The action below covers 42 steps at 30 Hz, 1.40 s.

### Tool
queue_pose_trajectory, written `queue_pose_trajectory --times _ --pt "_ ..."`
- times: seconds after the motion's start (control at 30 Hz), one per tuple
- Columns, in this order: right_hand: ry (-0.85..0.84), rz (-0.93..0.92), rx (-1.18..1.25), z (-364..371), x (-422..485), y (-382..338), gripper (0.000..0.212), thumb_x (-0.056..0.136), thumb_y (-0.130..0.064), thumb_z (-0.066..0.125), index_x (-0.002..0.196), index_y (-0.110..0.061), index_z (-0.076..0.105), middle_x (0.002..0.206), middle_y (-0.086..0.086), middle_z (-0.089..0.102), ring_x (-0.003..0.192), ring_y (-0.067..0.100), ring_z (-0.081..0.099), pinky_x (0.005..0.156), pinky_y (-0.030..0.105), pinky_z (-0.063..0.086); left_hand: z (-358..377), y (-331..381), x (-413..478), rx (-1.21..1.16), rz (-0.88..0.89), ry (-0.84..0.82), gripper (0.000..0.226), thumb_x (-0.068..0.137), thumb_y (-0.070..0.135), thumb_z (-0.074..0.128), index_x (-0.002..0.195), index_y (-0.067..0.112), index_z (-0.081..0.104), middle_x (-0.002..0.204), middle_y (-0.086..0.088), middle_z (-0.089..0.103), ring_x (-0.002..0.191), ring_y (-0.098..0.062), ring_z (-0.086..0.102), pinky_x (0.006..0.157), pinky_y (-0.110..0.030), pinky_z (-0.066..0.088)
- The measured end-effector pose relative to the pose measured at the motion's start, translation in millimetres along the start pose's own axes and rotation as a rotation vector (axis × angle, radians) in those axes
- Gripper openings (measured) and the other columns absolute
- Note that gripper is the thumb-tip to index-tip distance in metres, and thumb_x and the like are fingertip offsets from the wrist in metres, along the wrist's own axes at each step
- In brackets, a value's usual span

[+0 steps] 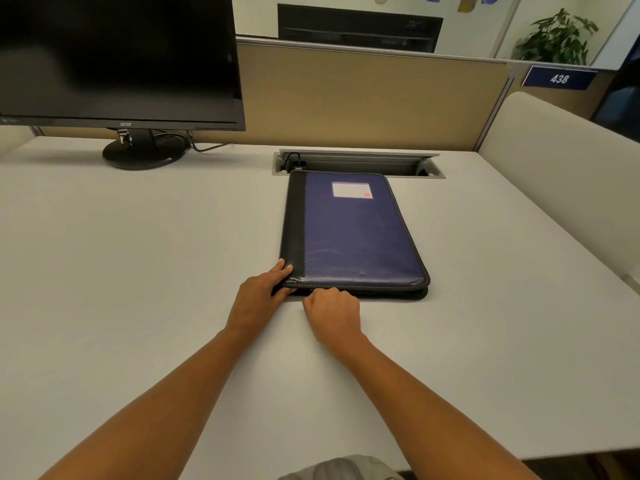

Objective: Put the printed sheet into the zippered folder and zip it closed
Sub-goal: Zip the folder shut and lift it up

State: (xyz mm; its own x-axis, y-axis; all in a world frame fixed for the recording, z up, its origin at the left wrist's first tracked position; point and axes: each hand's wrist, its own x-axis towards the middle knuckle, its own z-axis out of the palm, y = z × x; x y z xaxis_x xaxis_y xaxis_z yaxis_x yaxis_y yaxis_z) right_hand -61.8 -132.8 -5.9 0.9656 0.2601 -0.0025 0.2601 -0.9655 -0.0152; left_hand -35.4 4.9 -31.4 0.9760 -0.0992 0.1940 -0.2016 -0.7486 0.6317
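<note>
A blue zippered folder (356,233) with a black spine and a white label lies flat and folded shut on the white desk (138,271), spine to the left. My left hand (261,294) grips its near-left corner, fingers on the spine and thumb under the edge. My right hand (332,308) sits curled at the folder's near edge, fingertips pinching at the zipper line; the zip pull itself is hidden by the fingers. No printed sheet is visible.
A black monitor (117,60) on a round stand stands at the back left. A cable tray slot (360,162) opens in the desk just behind the folder. A beige partition runs along the back, and a low white divider (554,168) bounds the right.
</note>
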Motion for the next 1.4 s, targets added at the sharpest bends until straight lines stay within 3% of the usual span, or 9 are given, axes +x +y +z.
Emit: queue_pose_trajectory --times 0.13,0.27,0.5,0.77,0.9,1.03,1.17,1.3,1.4 --pt "-0.027 0.072 0.041 2 -1 14 0.012 0.092 -0.01 0.046 0.089 -0.012 0.057 0.083 0.007 0.061 0.072 0.024 0.049 0.046 0.023 0.02 0 1 -1 -0.007 -0.006 0.018 0.044 0.086 0.013 0.062 0.129 0.012 0.052 0.139 -0.006 0.047 0.12 -0.024 0.055 0.102 -0.027 0.038" --pt "-0.028 0.125 0.009 8 -2 24 0.026 0.089 -0.005 0.05 0.067 -0.014 0.04 0.056 0.0 0.033 0.06 0.019 0.044 0.044 0.023 0.02 0 2 -2 -0.013 -0.018 0.02 0.044 0.086 0.013 0.062 0.128 0.013 0.052 0.139 -0.006 0.047 0.12 -0.024 0.055 0.102 -0.028 0.038" --pt "-0.005 0.17 0.063 14 -2 33 0.043 0.089 -0.004 0.049 0.053 -0.016 0.027 0.054 -0.001 0.032 0.052 0.014 0.036 0.044 0.021 0.02 0 2 -2 0.0 -0.015 0.019 0.043 0.086 0.013 0.062 0.128 0.013 0.053 0.139 -0.006 0.047 0.12 -0.025 0.055 0.103 -0.031 0.039" --pt "0.012 0.296 0.143 16 -5 48 0.042 0.091 -0.009 0.041 0.052 -0.017 0.027 0.052 -0.002 0.032 0.046 0.011 0.027 0.043 0.022 0.019 0 1 -3 -0.013 -0.02 0.03 0.043 0.086 0.014 0.062 0.128 0.013 0.053 0.138 -0.005 0.048 0.119 -0.025 0.055 0.103 -0.032 0.039" --pt "0.073 0.398 0.204 19 -7 61 0.042 0.094 -0.019 0.033 0.053 -0.017 0.033 0.051 -0.003 0.034 0.045 0.01 0.029 0.043 0.023 0.02 0 1 -2 -0.03 -0.025 0.044 0.043 0.085 0.014 0.063 0.127 0.013 0.054 0.138 -0.006 0.049 0.12 -0.024 0.054 0.103 -0.03 0.037" --pt "0.116 0.414 0.218 21 -12 73 0.032 0.094 -0.019 0.033 0.067 -0.013 0.049 0.059 0.001 0.046 0.056 0.017 0.043 0.044 0.023 0.022 1 2 -2 -0.028 -0.03 0.048 0.042 0.086 0.014 0.062 0.127 0.013 0.054 0.138 -0.005 0.048 0.122 -0.024 0.053 0.104 -0.031 0.037" --pt "0.151 0.461 0.241 22 -16 84 0.033 0.094 -0.021 0.034 0.066 -0.012 0.048 0.051 -0.003 0.036 0.05 0.014 0.036 0.044 0.023 0.021 2 0 -2 -0.038 -0.039 0.062 0.042 0.086 0.014 0.062 0.127 0.014 0.054 0.139 -0.004 0.047 0.123 -0.023 0.052 0.105 -0.031 0.036" --pt "0.174 0.48 0.234 23 -22 96 0.033 0.094 -0.021 0.034 0.066 -0.012 0.048 0.056 0.0 0.043 0.058 0.019 0.044 0.048 0.025 0.026 2 -2 -1 -0.027 -0.041 0.071 0.042 0.087 0.013 0.06 0.129 0.015 0.052 0.14 -0.004 0.047 0.124 -0.024 0.051 0.105 -0.032 0.036" --pt "0.195 0.496 0.231 23 -26 103 0.039 0.093 -0.019 0.035 0.055 -0.014 0.038 0.052 -0.001 0.037 0.056 0.019 0.041 0.046 0.024 0.02 2 -3 0 -0.013 -0.033 0.097 0.042 0.088 0.011 0.058 0.13 0.015 0.052 0.141 -0.004 0.046 0.129 -0.022 0.046 0.106 -0.031 0.034"
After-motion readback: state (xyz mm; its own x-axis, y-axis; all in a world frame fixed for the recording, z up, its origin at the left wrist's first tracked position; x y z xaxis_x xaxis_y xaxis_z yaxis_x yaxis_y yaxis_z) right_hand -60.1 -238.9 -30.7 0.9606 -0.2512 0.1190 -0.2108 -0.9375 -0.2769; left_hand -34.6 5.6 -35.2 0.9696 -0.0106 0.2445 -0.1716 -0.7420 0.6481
